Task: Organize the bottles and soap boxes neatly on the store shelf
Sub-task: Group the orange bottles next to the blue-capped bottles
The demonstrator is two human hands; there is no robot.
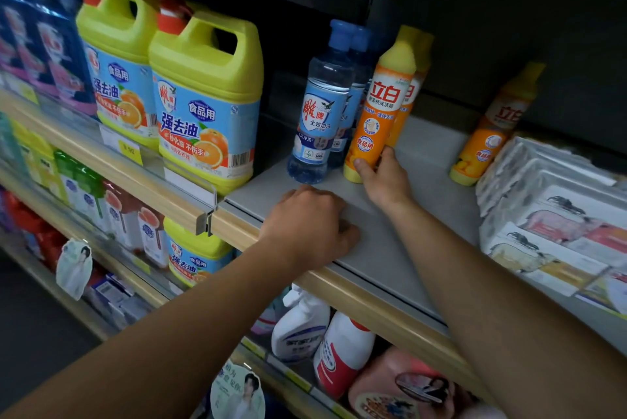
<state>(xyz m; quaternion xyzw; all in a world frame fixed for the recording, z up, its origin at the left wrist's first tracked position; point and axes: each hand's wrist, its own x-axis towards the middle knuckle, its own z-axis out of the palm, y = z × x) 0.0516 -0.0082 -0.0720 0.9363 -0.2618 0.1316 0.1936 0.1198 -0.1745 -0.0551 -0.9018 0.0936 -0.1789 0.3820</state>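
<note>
On the grey shelf [417, 215] a front orange bottle with a yellow cap [380, 113] stands upright, and my right hand [383, 178] grips its base. A second orange bottle stands right behind it. To its left stand clear blue-capped bottles [320, 113] in a row running back. A lone orange bottle [492, 133] stands farther right. Stacked white soap boxes [556, 215] fill the shelf's right end. My left hand [308, 225] rests on the shelf near its front edge, fingers curled, holding nothing.
Two big yellow jugs [203, 103] with red caps stand at the left of the shelf. Blue packs [37, 38] lie further left. Lower shelves hold spray bottles [298, 327] and jugs. The wooden front lip [356, 293] carries price-tag strips.
</note>
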